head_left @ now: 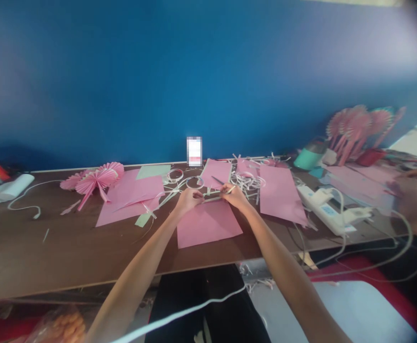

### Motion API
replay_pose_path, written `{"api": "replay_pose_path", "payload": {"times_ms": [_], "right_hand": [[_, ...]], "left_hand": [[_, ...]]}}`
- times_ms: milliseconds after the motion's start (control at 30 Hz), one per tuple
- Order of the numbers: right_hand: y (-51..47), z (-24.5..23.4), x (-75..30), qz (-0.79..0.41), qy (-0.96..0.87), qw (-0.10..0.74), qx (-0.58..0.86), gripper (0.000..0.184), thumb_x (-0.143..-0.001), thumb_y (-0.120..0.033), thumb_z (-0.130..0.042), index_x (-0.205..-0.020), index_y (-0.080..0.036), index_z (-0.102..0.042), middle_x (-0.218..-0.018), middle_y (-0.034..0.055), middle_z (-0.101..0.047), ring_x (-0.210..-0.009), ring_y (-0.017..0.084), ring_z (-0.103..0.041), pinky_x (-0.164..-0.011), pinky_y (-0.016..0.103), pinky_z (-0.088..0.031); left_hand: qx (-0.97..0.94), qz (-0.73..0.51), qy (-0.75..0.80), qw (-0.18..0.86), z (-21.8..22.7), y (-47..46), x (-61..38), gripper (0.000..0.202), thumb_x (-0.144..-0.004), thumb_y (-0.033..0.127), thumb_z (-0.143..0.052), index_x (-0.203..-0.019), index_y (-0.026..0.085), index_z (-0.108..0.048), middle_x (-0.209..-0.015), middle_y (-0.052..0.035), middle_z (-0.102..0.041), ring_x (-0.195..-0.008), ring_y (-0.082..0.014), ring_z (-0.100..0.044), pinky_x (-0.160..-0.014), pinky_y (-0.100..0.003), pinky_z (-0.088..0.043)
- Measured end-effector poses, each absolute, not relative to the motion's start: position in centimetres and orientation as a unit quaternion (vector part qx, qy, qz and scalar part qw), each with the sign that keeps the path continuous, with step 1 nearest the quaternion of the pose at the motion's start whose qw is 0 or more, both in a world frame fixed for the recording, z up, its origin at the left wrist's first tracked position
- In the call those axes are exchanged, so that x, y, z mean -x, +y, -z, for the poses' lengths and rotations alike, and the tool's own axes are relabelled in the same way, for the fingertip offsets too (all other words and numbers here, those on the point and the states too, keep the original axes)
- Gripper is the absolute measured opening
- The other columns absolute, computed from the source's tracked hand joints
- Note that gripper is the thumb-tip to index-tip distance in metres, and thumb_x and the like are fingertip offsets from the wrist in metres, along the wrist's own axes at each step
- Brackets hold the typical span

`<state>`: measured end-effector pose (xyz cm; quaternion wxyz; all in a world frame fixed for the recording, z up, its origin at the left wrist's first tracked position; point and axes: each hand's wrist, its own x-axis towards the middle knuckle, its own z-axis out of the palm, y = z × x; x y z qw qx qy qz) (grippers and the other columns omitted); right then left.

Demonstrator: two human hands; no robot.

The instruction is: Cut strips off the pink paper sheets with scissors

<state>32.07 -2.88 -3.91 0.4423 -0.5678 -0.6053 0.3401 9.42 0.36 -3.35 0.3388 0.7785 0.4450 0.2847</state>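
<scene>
A pink paper sheet (208, 226) lies on the brown table (51, 247) right in front of me. Along its far edge lies a pale ruler (213, 195). My left hand (188, 197) is closed on the ruler's left end, fingers pressed together. At the ruler's right end, my right hand (235, 195) is closed in a pinch around a thin pencil (230, 189), whose tip points at the ruler. A clear tape ring (194, 182) sits just beyond my left hand.
More pink sheets (281, 193) and paper strips (246, 180) cover the table's back. Folded pink fans (97, 180) lie at the left. A white glue gun (354, 216) and power strip (320, 205) with cords sit at the right, near another person's hand (413, 195). A teal cup (306, 158) stands behind.
</scene>
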Motion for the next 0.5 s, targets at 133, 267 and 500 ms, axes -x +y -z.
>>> {"api": "replay_pose_path", "payload": {"times_ms": [133,267,500], "right_hand": [[-2.8,4.0,-32.3,-0.327,-0.608,0.432,0.581,0.012,-0.062,-0.021,-0.058,-0.074,-0.019,-0.057,-0.052,-0.0045,-0.055,-0.048,0.013,-0.05,-0.05,0.025,-0.036],[-2.8,4.0,-32.4,-0.316,-0.608,0.431,0.587,0.013,-0.062,-0.021,-0.057,-0.075,-0.019,-0.058,-0.053,-0.0043,-0.056,-0.049,0.013,-0.052,-0.051,0.025,-0.037],[-2.7,4.1,-32.6,-0.322,-0.59,0.437,0.598,0.015,-0.06,-0.019,-0.058,-0.075,-0.019,-0.059,-0.054,-0.0038,-0.056,-0.048,0.013,-0.051,-0.049,0.025,-0.036]], "left_hand": [[-0.775,-0.294,0.453,0.327,3.6,0.3,-9.7,0.022,-0.07,0.035,-0.067,-0.083,0.017,-0.07,-0.079,-0.0063,-0.072,-0.076,-0.0197,-0.067,-0.066,-0.026,-0.048],[-0.775,-0.31,0.454,0.312,4.3,0.6,-9.8,0.023,-0.07,0.036,-0.068,-0.085,0.018,-0.07,-0.082,-0.006,-0.072,-0.077,-0.0194,-0.066,-0.066,-0.026,-0.047],[-0.781,-0.293,0.461,0.304,4.4,0.5,-10.3,0.023,-0.069,0.036,-0.068,-0.085,0.019,-0.07,-0.081,-0.0052,-0.071,-0.076,-0.0198,-0.066,-0.069,-0.028,-0.048]]}}
